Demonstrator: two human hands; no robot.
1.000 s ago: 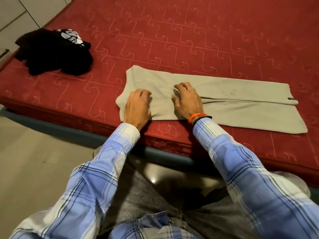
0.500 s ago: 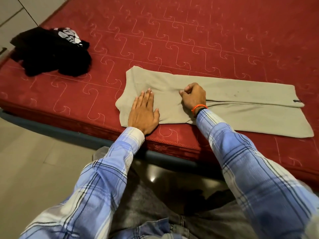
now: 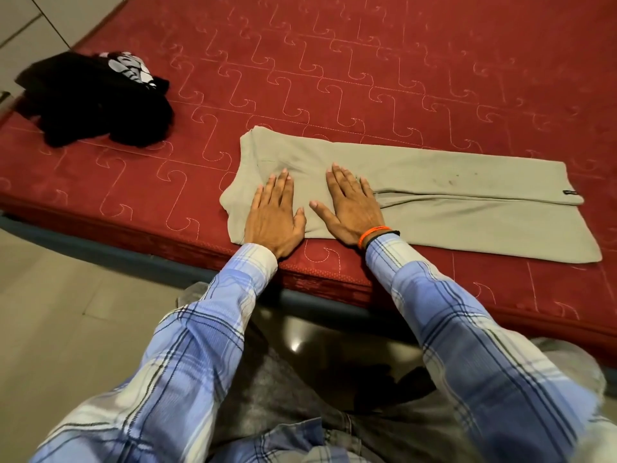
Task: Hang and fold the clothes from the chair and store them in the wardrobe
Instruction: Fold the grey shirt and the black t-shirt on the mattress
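Near the front edge of the red mattress point(image 3: 400, 61), the grey trousers point(image 3: 434, 188) lie folded long. The left hand point(image 3: 272, 218) lies flat; the right hand point(image 3: 350, 208) has just uncurled, fingers straight and together. They press it smooth, ready for another fold.

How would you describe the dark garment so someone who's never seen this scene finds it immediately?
Start at the red quilted mattress and go to its far left corner by the wall. There lies the black garment, bunched in a heap with a white printed patch on top. The khaki trousers, under both flat hands, are pale and laid out long.
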